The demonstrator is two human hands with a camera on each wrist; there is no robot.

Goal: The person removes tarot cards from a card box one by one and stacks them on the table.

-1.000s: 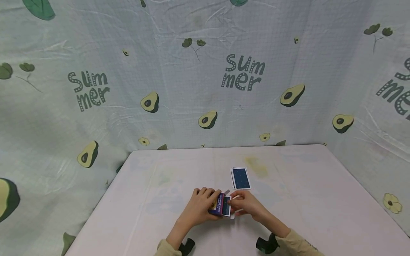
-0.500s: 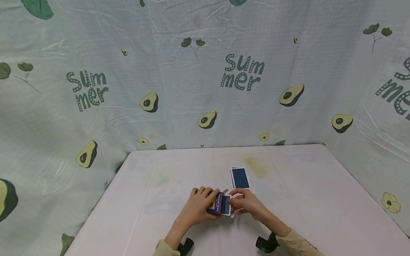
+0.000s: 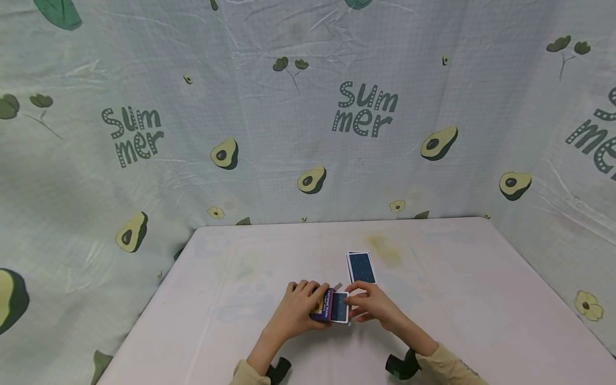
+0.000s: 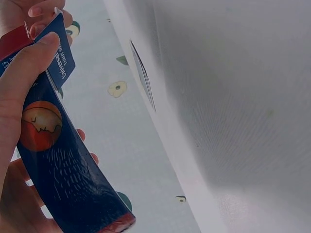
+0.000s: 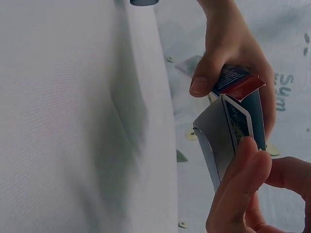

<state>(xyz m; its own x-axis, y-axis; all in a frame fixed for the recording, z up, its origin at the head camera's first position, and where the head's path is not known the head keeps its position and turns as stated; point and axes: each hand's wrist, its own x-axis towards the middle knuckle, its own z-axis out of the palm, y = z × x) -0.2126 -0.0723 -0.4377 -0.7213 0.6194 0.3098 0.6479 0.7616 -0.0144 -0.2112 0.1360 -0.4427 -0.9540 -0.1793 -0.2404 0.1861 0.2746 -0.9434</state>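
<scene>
My left hand (image 3: 300,307) grips a dark blue and red tarot card box (image 4: 73,179), its thumb across the printed side. "Universal" and "Tarot" can be read on a raised flap (image 4: 62,60) in the left wrist view. From the box's right end, blue-backed cards (image 3: 339,308) with white borders stick partly out. My right hand (image 3: 372,305) pinches these cards by their outer edge with curled fingers. The box's pale flap (image 5: 214,136) hangs beside them in the right wrist view. How many cards are held cannot be made out.
Just beyond the hands, a small pile of blue-backed cards (image 3: 362,267) lies on the white table (image 3: 269,267). A patterned curtain (image 3: 260,107) with avocados stands behind and along both sides. Black wrist devices (image 3: 401,366) sit near the sleeves.
The cards stick out a little further from the box's mouth than before, with the right hand shifted very slightly along with them. The left hand and the pile on the table stay put.
</scene>
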